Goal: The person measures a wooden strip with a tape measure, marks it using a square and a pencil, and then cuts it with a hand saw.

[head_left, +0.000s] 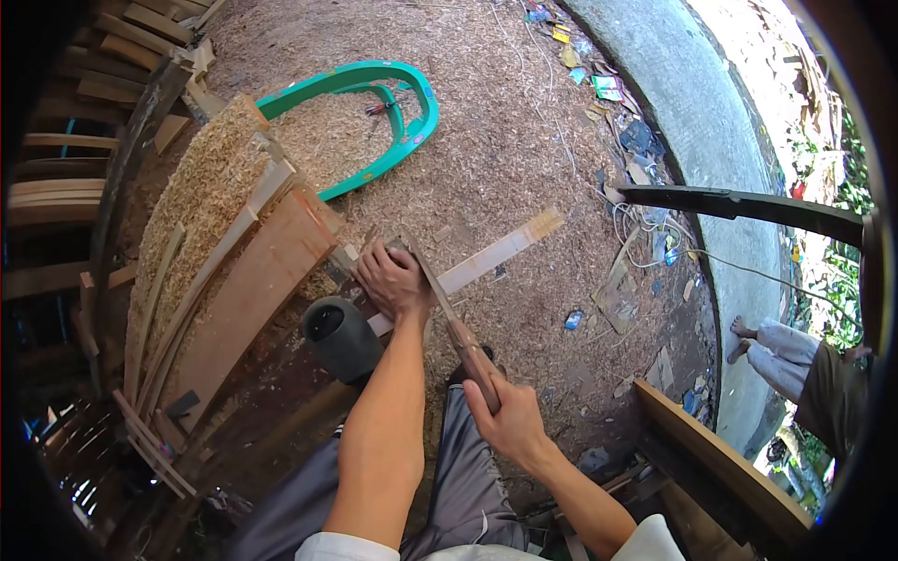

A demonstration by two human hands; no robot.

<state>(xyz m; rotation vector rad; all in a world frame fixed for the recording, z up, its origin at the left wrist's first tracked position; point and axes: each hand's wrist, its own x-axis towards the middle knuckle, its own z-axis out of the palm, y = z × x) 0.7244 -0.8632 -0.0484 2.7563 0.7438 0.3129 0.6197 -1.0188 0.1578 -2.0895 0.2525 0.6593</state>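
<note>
My right hand [510, 425] is wrapped round the wooden handle of a handsaw [465, 346]. Its narrow blade points away from me and lies across a pale wooden strip [496, 259], close beside my left hand [395, 279]. With fingers bent, my left hand grips the strip and presses it down at the bench edge. The strip's far end juts out to the right over the ground, while a short piece of it shows below my left wrist. A dark, hollow, cup-shaped object [341, 338] stands just left of my left forearm.
A broad wooden board [257, 290] and thin curved strips lie at left, beside heaped wood shavings [201, 178]. Beyond sits a green plastic frame [412, 112]. Litter and cords border a concrete ledge [669, 122], where a seated person's legs [786, 351] show. A plank [720, 458] lies lower right.
</note>
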